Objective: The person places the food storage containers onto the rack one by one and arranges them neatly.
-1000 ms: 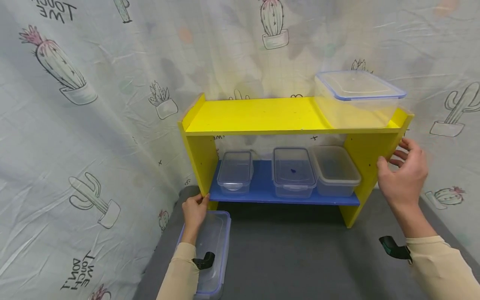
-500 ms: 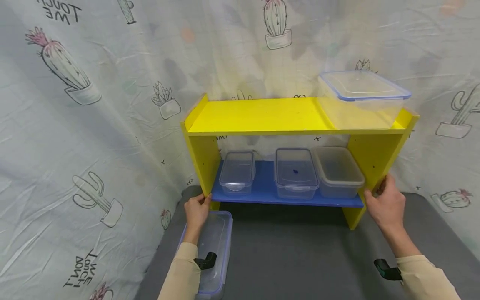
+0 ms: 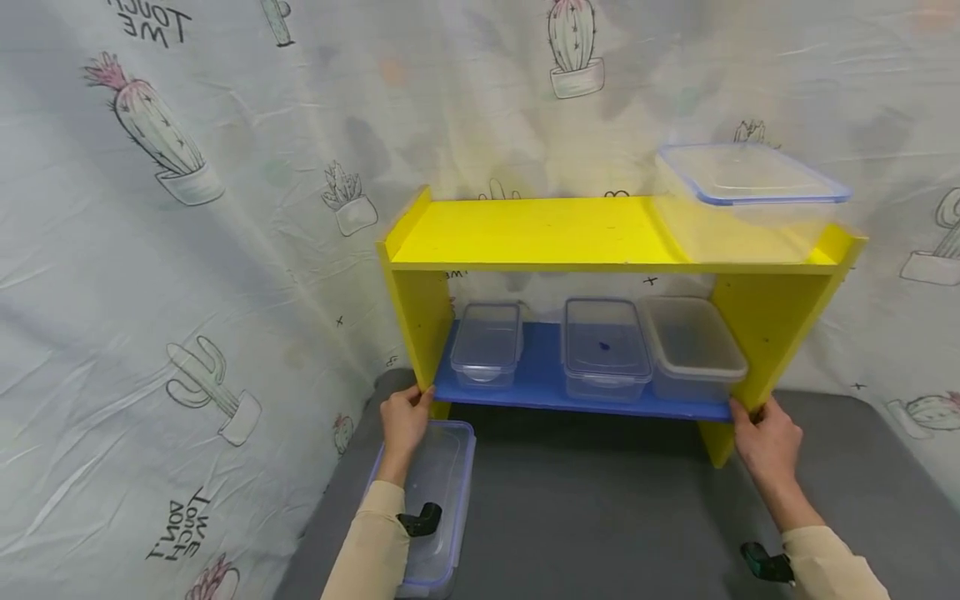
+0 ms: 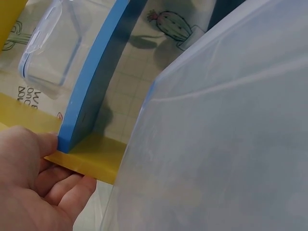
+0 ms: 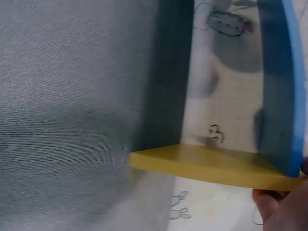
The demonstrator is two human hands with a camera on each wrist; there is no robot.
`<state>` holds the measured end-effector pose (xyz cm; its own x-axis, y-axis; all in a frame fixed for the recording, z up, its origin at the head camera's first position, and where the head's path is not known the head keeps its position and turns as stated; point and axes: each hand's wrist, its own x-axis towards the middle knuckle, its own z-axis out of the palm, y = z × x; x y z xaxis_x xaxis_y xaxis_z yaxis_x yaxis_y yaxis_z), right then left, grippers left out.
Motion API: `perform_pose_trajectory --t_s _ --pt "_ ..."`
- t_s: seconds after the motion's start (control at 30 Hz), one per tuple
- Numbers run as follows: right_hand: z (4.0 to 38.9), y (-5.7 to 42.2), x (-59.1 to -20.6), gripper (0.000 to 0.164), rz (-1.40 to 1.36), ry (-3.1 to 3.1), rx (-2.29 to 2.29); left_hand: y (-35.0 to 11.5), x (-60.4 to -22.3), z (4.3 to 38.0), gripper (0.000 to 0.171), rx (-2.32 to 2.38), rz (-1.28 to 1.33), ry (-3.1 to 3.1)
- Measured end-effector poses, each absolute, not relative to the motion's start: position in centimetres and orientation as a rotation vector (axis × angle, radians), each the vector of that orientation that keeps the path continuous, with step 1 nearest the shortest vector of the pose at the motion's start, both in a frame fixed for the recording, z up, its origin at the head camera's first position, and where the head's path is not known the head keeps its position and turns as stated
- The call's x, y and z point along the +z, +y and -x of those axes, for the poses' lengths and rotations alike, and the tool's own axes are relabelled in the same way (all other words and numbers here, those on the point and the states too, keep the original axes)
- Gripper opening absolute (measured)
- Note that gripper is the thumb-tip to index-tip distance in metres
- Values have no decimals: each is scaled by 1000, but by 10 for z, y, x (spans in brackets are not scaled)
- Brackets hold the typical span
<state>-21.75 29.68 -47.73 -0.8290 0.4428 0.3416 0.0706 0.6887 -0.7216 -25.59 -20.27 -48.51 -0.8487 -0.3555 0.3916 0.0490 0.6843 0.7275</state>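
Observation:
A yellow shelf unit point(image 3: 525, 233) with a blue lower board point(image 3: 542, 358) stands against the curtain. My left hand point(image 3: 405, 425) grips the front edge of its left side panel point(image 4: 98, 161), thumb at the blue board's end and fingers behind the panel. On the other side my right hand point(image 3: 768, 446) grips the right side panel point(image 5: 216, 166) at the same height, fingertips curled under the panel's outer face. Three clear plastic food containers sit on the blue board: one at the left point(image 3: 487, 342), one in the middle point(image 3: 606, 342) and one at the right point(image 3: 693, 342).
A large clear container with a blue-rimmed lid point(image 3: 753, 179) sits at the right end of the top shelf. Another lidded container point(image 3: 442, 500) lies on the grey table point(image 3: 585, 517) under my left forearm. A cactus-print curtain point(image 3: 247, 275) hangs behind and to the left.
My right hand has come down along the right panel and closed round its edge by the blue board. The left hand keeps its grip. The head view has shifted slightly.

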Motion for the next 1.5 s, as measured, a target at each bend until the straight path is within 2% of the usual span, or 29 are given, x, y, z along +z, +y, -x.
perform_pose_trajectory --t_s 0.37,0.57,0.8,1.2,1.5 --pt "220 303 -490 25 338 -2331 906 -199 -482 253 19 -1022 -211 -2405" --pt "220 304 -489 24 352 -2312 926 -205 -471 241 26 -918 -115 -2543" --pt "219 304 -491 27 360 -2325 945 -228 -464 200 41 -865 -168 -2615" --pt "215 302 -488 24 400 -2303 932 -256 -486 127 51 -901 -161 -2717" --pt "219 296 -490 25 420 -2313 954 -262 -518 78 49 -1023 -477 -2583"
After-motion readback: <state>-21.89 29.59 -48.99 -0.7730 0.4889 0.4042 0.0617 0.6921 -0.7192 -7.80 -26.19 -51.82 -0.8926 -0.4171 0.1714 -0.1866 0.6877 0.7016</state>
